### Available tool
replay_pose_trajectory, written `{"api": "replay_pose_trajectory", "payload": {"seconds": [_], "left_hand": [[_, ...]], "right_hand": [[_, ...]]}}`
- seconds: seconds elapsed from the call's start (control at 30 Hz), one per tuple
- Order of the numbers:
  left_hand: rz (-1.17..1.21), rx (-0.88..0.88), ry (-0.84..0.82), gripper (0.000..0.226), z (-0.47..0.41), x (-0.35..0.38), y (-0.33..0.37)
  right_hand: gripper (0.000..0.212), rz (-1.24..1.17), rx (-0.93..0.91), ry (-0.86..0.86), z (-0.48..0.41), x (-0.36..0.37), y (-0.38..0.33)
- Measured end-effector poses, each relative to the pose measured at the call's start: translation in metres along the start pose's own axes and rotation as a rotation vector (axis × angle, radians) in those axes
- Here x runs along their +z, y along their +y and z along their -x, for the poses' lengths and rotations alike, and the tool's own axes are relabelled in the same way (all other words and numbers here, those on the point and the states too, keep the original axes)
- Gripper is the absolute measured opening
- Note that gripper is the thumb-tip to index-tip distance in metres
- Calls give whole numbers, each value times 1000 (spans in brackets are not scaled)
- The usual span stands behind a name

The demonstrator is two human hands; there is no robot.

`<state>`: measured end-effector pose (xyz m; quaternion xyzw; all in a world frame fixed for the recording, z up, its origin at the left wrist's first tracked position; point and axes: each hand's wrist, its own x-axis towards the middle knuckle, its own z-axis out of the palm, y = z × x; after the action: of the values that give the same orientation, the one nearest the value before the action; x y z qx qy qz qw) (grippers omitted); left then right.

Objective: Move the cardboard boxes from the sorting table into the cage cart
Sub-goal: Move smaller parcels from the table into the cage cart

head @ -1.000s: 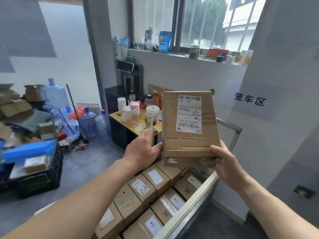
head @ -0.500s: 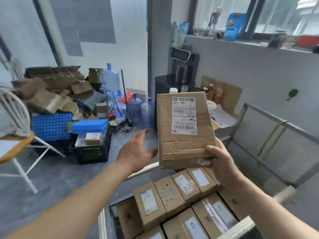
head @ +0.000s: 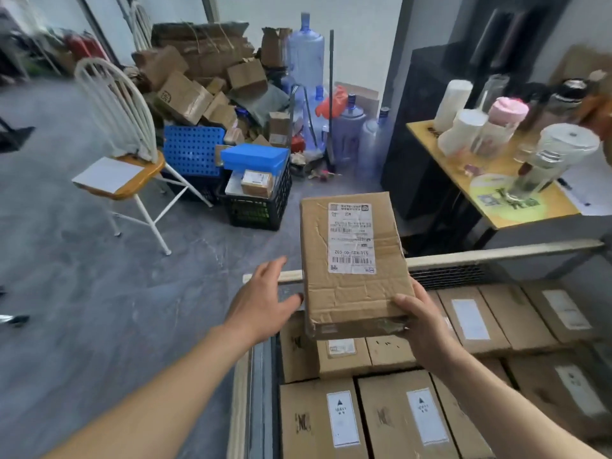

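Step in hand: placing. One cardboard box [head: 352, 286] is up in the air over the far left corner of the cage cart [head: 496, 253], label side up, shipping label [head: 350, 238] reading away from me. It has not been set down.

Grip: my right hand [head: 427, 326] is clamped on the box's near right corner, thumb on top, fingers out of sight beneath. My left hand [head: 265, 303] is off the box, fingers spread and relaxed, just beside its left edge. Its thumb tip is close to the cardboard, and I can't tell whether it touches.

Next move, as I judge it: lower the box onto the layer at that corner. One-handed at a corner it could tip, so the left hand should likely come under the left edge first. The box face is creased and the near edge looks torn, so a soft set-down suits it.

Containers:
- Cage cart: labelled cartons [head: 400, 422] packed side by side in rows, most label-up. The ones under the held box seem to sit lower than the near row.
- Black crate [head: 255, 213] on the floor beyond the cart's left side: a small cardboard box [head: 256, 183] inside, with a blue box [head: 253, 159] at its far rim.
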<state>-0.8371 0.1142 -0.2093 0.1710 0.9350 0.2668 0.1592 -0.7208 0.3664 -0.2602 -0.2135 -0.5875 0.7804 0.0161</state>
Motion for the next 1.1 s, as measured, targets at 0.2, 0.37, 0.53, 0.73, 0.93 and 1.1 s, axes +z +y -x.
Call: {"api": "replay_pose_trajectory", "payload": {"seconds": [0.2,0.37,0.53,0.73,0.93,1.1], "left_hand": [[74,-168,-66,71,9,71,-58],[175,-282,-57,58,23,120,-95],[319,-361,-87,61,33,158,-116],[411,-474,-23,45,27,191,-138],[365,-501,-6,68,16,215,-162],[350,-522,52,77,6,240,-175]], "right_hand": [[78,37,146,-21,-17,-10,90],[89,59,270,-23,-16,-11,165],[90,72,365,-37,-25,-2,217],[72,57,421,-77,-55,19,252],[23,176,490,-112,-78,33,283],[27,257,477,-120,-95,34,301]]}}
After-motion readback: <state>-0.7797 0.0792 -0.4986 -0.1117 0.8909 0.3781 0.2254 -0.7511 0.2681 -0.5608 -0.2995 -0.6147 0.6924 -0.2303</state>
